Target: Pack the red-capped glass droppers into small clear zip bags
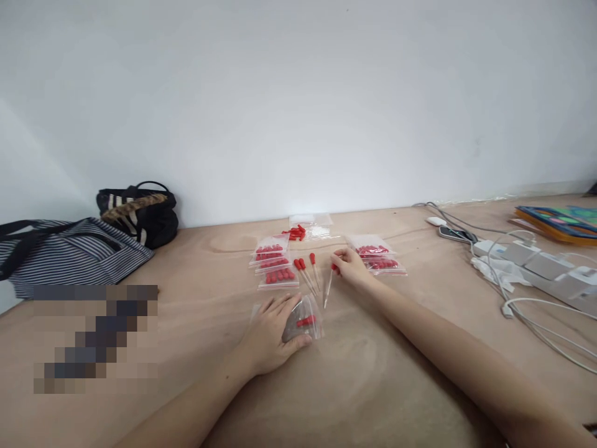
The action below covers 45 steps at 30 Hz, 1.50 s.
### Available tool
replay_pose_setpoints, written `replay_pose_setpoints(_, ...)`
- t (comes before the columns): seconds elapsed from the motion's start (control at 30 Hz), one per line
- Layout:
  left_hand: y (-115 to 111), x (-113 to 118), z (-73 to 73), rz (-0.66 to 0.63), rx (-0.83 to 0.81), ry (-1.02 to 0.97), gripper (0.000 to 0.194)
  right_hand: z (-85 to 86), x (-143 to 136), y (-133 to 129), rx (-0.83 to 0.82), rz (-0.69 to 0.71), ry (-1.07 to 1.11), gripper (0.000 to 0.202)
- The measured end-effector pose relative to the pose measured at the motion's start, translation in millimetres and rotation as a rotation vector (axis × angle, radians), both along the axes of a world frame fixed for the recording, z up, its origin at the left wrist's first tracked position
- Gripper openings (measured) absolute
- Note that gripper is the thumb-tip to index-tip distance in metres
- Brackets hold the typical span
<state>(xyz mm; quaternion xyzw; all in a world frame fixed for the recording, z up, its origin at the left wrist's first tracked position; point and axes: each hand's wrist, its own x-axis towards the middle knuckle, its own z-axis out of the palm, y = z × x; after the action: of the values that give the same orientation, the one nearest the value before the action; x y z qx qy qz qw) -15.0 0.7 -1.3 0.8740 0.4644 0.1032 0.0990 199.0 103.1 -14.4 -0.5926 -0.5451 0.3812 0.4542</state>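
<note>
My right hand (349, 266) pinches a dropper (328, 289) by its red bulb, and the thin clear stem points down toward the table. My left hand (273, 336) lies flat with its fingers spread on a clear zip bag (310, 306). Red bulbs (306, 322) show through that bag. Between the hands and the wall, three red-bulbed droppers (313, 258) rest on the table. Filled zip bags (278, 275) with several red-bulbed pieces overlap to their left. More such bags (383, 264) lie just beyond my right hand.
Loose red bulbs (295, 234) and thin clear tubes (321, 231) lie near the wall. A striped bag (79, 252) and a black bag (158, 214) stand at left. On the right are a power strip with chargers (550, 261), cables (501, 283) and a colourful flat item (559, 221).
</note>
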Motion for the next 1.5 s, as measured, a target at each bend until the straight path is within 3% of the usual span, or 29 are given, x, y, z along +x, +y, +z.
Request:
replay_pose_setpoints(0.23,-4,2,5.9,0.018,0.011,-0.01,0.065,-7.4,16,-61,0.037,-0.08,0.518,0.036)
replay_pose_setpoints(0.53,-2,5,2.7,0.027,0.042,-0.048,0.062,-2.1,-15,-93,-0.11,0.061,0.669,0.046)
replay_pose_setpoints(0.7,-1,6,1.7,0.022,0.061,-0.054,0.061,-2.5,-17,-102,-0.23,0.248,0.612,0.039)
replay_pose_setpoints(0.9,-1,5,-1.4,0.02,0.074,-0.056,0.062,0.0,-19,-94,-0.229,0.385,0.302,0.024)
replay_pose_setpoints(1.2,0,5,-0.5,0.007,0.082,-0.062,0.063,-5.3,-25,-90,-0.084,0.384,0.205,0.021)
replay_pose_setpoints(1.4,-1,5,-0.8,0.002,0.081,-0.051,0.065,-3.3,-27,-94,-0.1,0.491,0.166,0.007)
replay_pose_setpoints(1.5,-2,5,-0.3,-0.001,0.077,-0.043,0.065,-0.8,-23,-86,-0.089,0.474,0.09,0.009)
